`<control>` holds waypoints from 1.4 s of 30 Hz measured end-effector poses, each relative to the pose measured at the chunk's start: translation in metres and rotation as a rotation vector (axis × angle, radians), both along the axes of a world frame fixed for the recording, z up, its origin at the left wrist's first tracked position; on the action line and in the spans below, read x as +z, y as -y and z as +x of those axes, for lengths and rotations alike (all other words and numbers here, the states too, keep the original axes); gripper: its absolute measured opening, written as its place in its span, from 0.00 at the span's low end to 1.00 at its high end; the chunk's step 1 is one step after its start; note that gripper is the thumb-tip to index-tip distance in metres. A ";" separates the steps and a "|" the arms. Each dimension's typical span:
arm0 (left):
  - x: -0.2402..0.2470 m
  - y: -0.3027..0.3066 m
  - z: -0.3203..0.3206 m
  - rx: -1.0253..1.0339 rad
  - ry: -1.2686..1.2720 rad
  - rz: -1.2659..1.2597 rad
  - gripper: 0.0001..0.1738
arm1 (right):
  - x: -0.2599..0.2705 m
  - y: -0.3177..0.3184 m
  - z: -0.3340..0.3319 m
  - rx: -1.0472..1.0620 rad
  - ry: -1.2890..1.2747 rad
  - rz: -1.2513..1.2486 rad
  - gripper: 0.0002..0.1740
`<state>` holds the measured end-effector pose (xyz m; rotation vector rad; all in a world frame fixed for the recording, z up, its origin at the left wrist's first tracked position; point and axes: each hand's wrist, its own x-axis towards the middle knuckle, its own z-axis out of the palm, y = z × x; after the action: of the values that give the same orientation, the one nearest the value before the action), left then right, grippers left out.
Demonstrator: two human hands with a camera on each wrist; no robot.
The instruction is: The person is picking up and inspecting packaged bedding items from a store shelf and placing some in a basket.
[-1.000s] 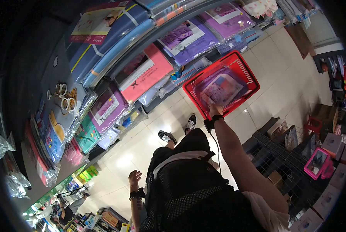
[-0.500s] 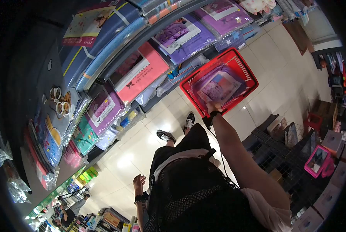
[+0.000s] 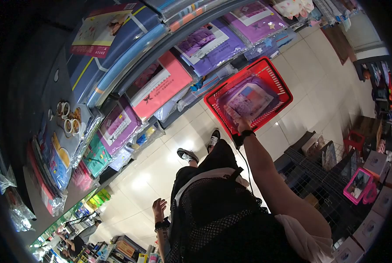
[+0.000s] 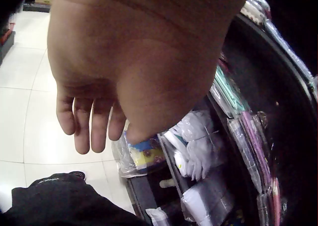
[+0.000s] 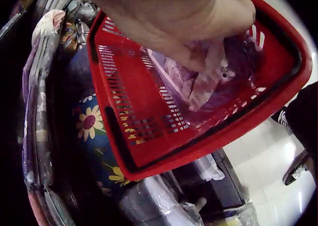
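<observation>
A red shopping basket [image 3: 276, 73] with a slotted wall stands out beyond the shelf edge. Inside it lies a clear-wrapped purple fabric package [image 3: 261, 103] with a picture card, also in the right wrist view [image 5: 181, 82]. My right hand [image 3: 241, 124] reaches over the basket's near rim, its fingers at the near edge of the package. In the right wrist view the right hand [image 5: 174, 17] hides part of the rim, and clear wrapping shows by the fingers. My left hand [image 3: 159, 208] hangs by my side with relaxed fingers, holding nothing; its palm [image 4: 144, 67] fills the top of the left wrist view.
Shelves of wrapped bedding run along the left, including a coral package [image 3: 163, 85] and a violet package [image 3: 204, 46]. Wire mesh racks [image 3: 312, 175] and stacked boxes [image 3: 371, 228] stand at right. Another person [image 3: 75, 243] is at lower left. Pale tiles [image 3: 310, 83] cover the floor.
Half a second ago my right hand was drawn back nearer the basket rim; now its fingers reach further over the package again. The left hand stays at my side.
</observation>
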<state>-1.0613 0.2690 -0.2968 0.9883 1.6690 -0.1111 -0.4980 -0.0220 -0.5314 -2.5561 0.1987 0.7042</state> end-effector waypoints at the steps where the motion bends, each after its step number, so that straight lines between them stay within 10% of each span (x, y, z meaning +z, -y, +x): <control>1: 0.000 0.000 0.001 0.004 0.001 -0.008 0.25 | -0.022 0.013 -0.002 0.351 0.249 0.025 0.14; 5: -0.001 -0.003 -0.001 0.009 -0.007 -0.023 0.25 | -0.017 0.016 0.001 0.108 0.138 0.187 0.13; 7: 0.003 -0.001 -0.001 0.024 -0.007 -0.014 0.26 | -0.005 0.011 0.005 -0.523 -0.127 0.370 0.15; 11: 0.000 0.002 -0.010 0.054 -0.002 -0.003 0.26 | 0.027 0.010 0.008 -0.308 0.028 0.386 0.18; 13: -0.001 0.005 -0.014 0.056 0.014 0.017 0.24 | 0.036 0.000 0.014 -0.650 -0.253 0.480 0.17; 14: 0.005 0.008 -0.011 0.055 -0.007 0.020 0.23 | 0.020 0.005 0.014 -0.648 -0.253 0.482 0.17; 16: 0.015 0.014 -0.008 0.060 -0.036 0.019 0.21 | -0.032 0.024 0.010 0.026 0.043 0.379 0.18; 20: 0.018 0.029 -0.022 0.037 0.069 0.070 0.21 | 0.029 0.012 0.015 0.351 0.138 0.182 0.23; 28: 0.014 0.044 -0.043 0.032 0.023 0.065 0.21 | 0.106 -0.073 0.039 -0.930 -0.281 0.640 0.52; 32: 0.005 0.041 -0.048 0.037 0.116 0.067 0.22 | 0.093 -0.077 0.050 -0.937 -0.242 0.583 0.56; 35: -0.010 0.028 -0.046 0.109 0.051 0.017 0.23 | 0.080 -0.051 0.060 -0.753 -0.315 0.858 0.35; 37: -0.013 0.015 -0.035 0.086 0.061 0.013 0.25 | 0.010 -0.017 0.074 0.346 0.248 0.194 0.36; 39: -0.013 -0.003 -0.018 0.018 0.058 0.032 0.26 | 0.120 -0.012 0.086 0.673 0.432 0.130 0.36; 41: -0.015 -0.025 0.002 -0.037 0.079 0.073 0.25 | 0.151 -0.009 0.102 0.680 0.564 0.249 0.31; 42: -0.017 -0.037 0.015 -0.090 0.085 0.103 0.24 | 0.194 -0.017 0.103 -0.098 0.120 0.594 0.29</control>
<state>-1.0461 0.3057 -0.3133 1.1313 1.5658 -0.0423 -0.3951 -0.0046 -0.3371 -1.9962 0.0597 0.4794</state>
